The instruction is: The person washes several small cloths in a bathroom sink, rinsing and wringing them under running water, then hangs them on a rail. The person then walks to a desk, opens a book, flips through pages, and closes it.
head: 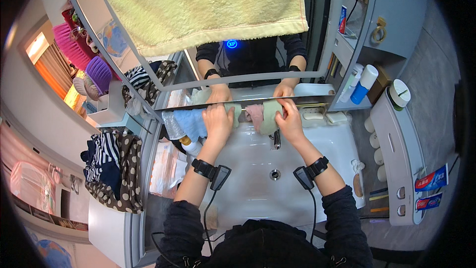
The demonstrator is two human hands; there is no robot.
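Several small cloths hang from a metal rail (316,105) under the mirror. My left hand (216,123) is bent over the rail, its thumb against a pale green cloth (237,114). A light blue cloth (189,122) hangs just left of that hand. My right hand (290,122) pinches the right edge of another pale green cloth piece (271,117) at the rail. Between the green pieces hangs a pink cloth (255,117). Whether the green pieces are one cloth cannot be told.
Below the hands lies a white sink (253,182) with a metal faucet (276,139). A yellow towel (208,7) hangs over the mirror. Tissue packs (165,165) and a white bottle (192,146) stand left. Soap bars (313,116) and a toothbrush holder (399,163) are right.
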